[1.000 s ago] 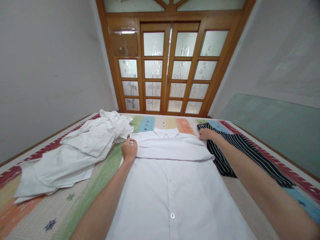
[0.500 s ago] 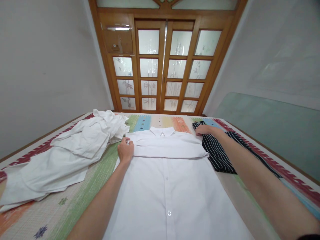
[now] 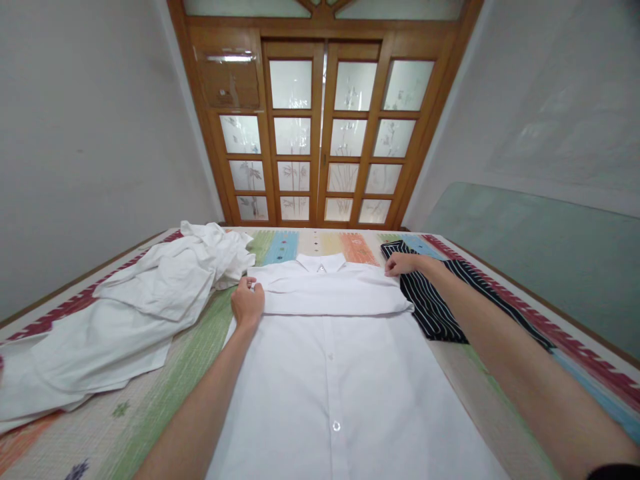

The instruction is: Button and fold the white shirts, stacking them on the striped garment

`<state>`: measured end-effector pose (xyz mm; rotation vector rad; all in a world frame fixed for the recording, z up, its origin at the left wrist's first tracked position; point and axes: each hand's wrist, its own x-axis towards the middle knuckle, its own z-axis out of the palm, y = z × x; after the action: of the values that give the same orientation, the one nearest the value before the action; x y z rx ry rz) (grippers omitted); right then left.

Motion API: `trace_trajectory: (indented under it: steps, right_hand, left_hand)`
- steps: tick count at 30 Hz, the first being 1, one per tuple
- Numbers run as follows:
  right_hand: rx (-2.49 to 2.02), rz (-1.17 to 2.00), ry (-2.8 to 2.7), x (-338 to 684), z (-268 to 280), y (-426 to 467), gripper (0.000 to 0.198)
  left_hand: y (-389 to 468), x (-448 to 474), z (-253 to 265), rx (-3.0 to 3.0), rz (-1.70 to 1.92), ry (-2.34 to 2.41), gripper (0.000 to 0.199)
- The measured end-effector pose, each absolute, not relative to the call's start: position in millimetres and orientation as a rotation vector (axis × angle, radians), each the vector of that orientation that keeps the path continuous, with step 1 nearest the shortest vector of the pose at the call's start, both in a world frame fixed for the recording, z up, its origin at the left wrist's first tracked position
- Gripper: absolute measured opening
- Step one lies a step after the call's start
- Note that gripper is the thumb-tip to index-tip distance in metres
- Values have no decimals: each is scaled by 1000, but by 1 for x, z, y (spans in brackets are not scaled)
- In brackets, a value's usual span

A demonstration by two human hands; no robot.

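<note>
A white button-up shirt [image 3: 300,380] lies front up before me, its collar at the far end. Its sleeves are folded across the chest in a flat band. At the shirt's left shoulder, my left hand [image 3: 247,300] is closed, thumb and fingers pinching the edge of the cloth. My right hand [image 3: 401,263] has its fingers curled together on the right shoulder edge; the fingertips partly hide the fabric there. Beneath and beside that hand lies a black-and-white striped cloth [image 3: 430,310], partly covered by my right forearm.
A crumpled white garment [image 3: 150,287] spreads along the left side. Under everything is a colourful striped cover [image 3: 195,333]. A pale green panel [image 3: 530,247] stands along the right wall. Wooden doors with glass panes [image 3: 320,133] close off the far end.
My right hand has shifted slightly toward the shirt and its fingers have curled in at the shoulder edge. My left hand keeps its pinch. The whole view has moved a little.
</note>
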<state>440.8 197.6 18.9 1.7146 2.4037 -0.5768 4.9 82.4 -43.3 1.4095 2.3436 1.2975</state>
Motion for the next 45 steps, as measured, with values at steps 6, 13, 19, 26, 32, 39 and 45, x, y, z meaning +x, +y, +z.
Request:
trace_trajectory:
  steps: [6, 13, 19, 26, 32, 39, 45]
  right_hand:
    - [1782, -223, 2534, 443, 11, 195, 20]
    - [1889, -199, 2554, 441, 5, 189, 23]
    - [2004, -368, 2626, 448, 7, 186, 29]
    - [2119, -606, 2452, 448, 6, 179, 49]
    - [2058, -379, 2414, 431, 3, 178, 52]
    - [2069, -307, 2373, 424, -1, 183, 50]
    - [2018, -324, 2382, 419, 1, 177, 47]
  left_hand:
    - [80, 7, -41, 1426, 1216, 2392, 23]
    - [78, 8, -42, 1640, 1141, 2429, 26]
    - [72, 16, -41, 2117, 1294, 2512, 26]
    - [52, 105, -30, 2947, 906, 1660, 23]
    - [27, 224, -21, 2979, 722, 1277, 18]
    - [44, 277, -34, 2900, 675, 1288, 26]
    - [54, 278, -49, 2807, 741, 1371, 14]
